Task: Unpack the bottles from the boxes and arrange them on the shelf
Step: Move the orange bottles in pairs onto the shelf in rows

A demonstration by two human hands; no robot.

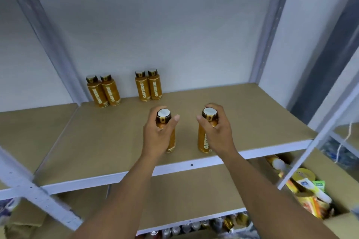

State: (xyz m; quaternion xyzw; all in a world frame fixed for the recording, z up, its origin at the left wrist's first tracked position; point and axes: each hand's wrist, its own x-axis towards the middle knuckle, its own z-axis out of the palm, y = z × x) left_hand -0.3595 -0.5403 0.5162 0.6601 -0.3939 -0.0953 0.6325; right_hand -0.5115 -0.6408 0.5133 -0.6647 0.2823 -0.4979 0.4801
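**A:** What has each hand got?

**B:** The left hand (157,136) grips an amber bottle (171,142) just under its cap, fingers (153,114) curled round the neck and the thumb lifted off toward the right. The right hand (218,134) holds a second amber bottle (203,140) the same way — fingers wrapped round the shoulder, thumb out to the left.

**A:** And where are those two bottles?

**B:** Upright, side by side but apart, at the near edge of the shelf (97,141), about its middle. Whether their bases touch the board I cannot tell.

**A:** Anything else there?

**B:** Four more of the same kind stand at the far side against the white wall (155,25) — a left pair (103,92) and a right pair (148,86), each pair touching, the two pairs apart. Lower down on the right is an open cardboard box (334,219) of mixed packets, and on the lowest level a row of cans (194,226).
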